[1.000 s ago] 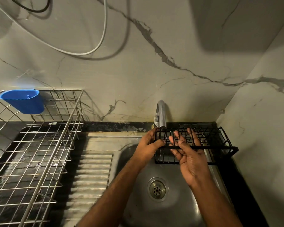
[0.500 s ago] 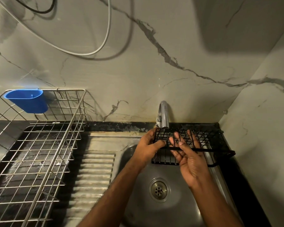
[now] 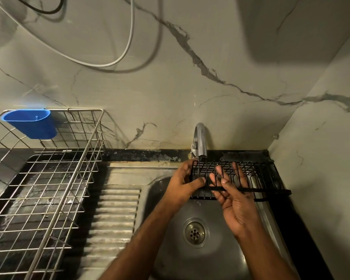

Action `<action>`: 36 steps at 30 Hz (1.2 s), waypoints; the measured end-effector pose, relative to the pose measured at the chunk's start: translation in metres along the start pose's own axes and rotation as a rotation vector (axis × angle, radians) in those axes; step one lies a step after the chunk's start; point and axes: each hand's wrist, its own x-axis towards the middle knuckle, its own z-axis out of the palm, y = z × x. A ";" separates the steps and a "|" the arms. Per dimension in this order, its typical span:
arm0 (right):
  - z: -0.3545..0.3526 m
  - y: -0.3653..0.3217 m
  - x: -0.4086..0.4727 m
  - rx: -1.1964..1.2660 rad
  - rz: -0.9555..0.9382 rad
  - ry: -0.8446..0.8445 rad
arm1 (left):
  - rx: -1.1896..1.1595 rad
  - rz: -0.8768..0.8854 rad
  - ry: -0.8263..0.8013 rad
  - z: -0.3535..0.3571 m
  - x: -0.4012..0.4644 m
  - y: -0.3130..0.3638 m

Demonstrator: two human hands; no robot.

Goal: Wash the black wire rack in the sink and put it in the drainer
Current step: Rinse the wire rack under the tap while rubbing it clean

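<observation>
The black wire rack hangs level over the far side of the steel sink, right under the tap. My left hand grips its left end, thumb on the front bar. My right hand lies flat against the rack's front, fingers spread and pressed on the wires. The wire drainer stands on the counter at the left, apart from both hands. I cannot make out running water.
A blue plastic cup hangs on the drainer's far rim. A ribbed draining board lies between drainer and sink. The drain sits mid-basin. A marble wall closes in at the right; cables loop on the back wall.
The rack's right end has dropped slightly, so it sits more level. My right fingers have shifted a little along the front wires. My left hand keeps its grip.
</observation>
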 end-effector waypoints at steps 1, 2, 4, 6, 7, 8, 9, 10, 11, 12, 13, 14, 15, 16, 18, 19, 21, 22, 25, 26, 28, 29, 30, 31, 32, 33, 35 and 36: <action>0.000 0.000 0.000 0.001 0.000 -0.003 | -0.006 0.002 -0.002 0.000 0.000 0.000; 0.000 0.000 0.000 0.001 -0.001 -0.006 | -0.017 0.005 -0.005 0.001 0.000 0.000; 0.000 -0.002 0.000 -0.004 -0.007 -0.012 | -0.031 0.012 -0.005 0.000 0.001 0.000; 0.001 -0.003 0.000 -0.013 -0.015 -0.018 | -0.036 0.012 0.002 0.000 0.001 0.001; 0.001 -0.004 0.000 -0.019 -0.018 -0.022 | -0.037 0.012 0.005 0.000 0.001 0.001; 0.001 -0.004 0.000 -0.025 -0.019 -0.026 | -0.036 0.014 0.006 -0.001 0.002 0.001; 0.002 -0.004 0.000 -0.031 -0.020 -0.029 | -0.036 0.017 0.007 -0.001 0.002 0.000; 0.002 -0.004 0.000 -0.036 -0.020 -0.030 | -0.040 0.020 0.009 -0.001 0.002 0.000; 0.003 -0.004 0.000 -0.040 -0.019 -0.031 | -0.044 0.021 0.012 -0.002 0.001 0.001; 0.003 -0.004 0.000 -0.045 -0.018 -0.032 | -0.046 0.021 0.015 -0.002 0.001 0.001; 0.003 -0.004 0.000 -0.049 -0.017 -0.033 | -0.046 0.022 0.017 -0.002 0.001 0.001; 0.002 -0.004 0.000 -0.049 -0.016 -0.034 | -0.044 0.024 0.018 -0.002 0.000 0.001; 0.001 -0.004 0.000 -0.044 -0.016 -0.033 | -0.044 0.027 0.015 -0.002 0.000 0.001; 0.000 -0.004 -0.001 -0.040 -0.015 -0.031 | -0.045 0.032 0.013 -0.002 -0.001 0.001; -0.001 -0.003 -0.003 -0.036 -0.017 -0.029 | -0.054 0.039 0.006 -0.002 -0.002 0.001; -0.002 -0.003 -0.004 -0.035 -0.020 -0.029 | -0.059 0.044 0.002 -0.002 -0.003 0.002; -0.003 -0.003 -0.005 -0.035 -0.029 -0.037 | -0.057 0.067 0.001 -0.001 -0.005 0.003; -0.003 -0.004 -0.006 -0.036 -0.033 -0.042 | -0.052 0.083 0.004 0.000 -0.006 0.004; -0.003 -0.006 -0.008 -0.036 -0.042 -0.052 | -0.030 0.118 0.007 0.001 -0.008 0.008; -0.003 -0.006 -0.009 -0.035 -0.046 -0.055 | -0.026 0.123 0.005 0.001 -0.009 0.009; -0.003 -0.008 -0.012 -0.033 -0.049 -0.061 | -0.029 0.125 0.005 0.002 -0.011 0.011; -0.003 -0.008 -0.014 -0.034 -0.050 -0.064 | -0.030 0.127 0.006 0.002 -0.013 0.011; -0.003 -0.008 -0.016 -0.036 -0.048 -0.066 | -0.028 0.131 0.008 0.002 -0.015 0.012; -0.003 -0.008 -0.018 -0.036 -0.048 -0.067 | -0.026 0.134 0.007 0.003 -0.017 0.012; -0.003 -0.008 -0.020 -0.037 -0.050 -0.068 | -0.026 0.133 0.008 0.003 -0.020 0.013; -0.004 -0.009 -0.023 -0.038 -0.052 -0.069 | -0.027 0.130 0.010 0.004 -0.022 0.014; -0.003 -0.009 -0.027 -0.040 -0.056 -0.073 | -0.025 0.122 0.013 0.004 -0.027 0.016; -0.003 -0.009 -0.029 -0.041 -0.057 -0.075 | -0.022 0.121 0.011 0.004 -0.030 0.016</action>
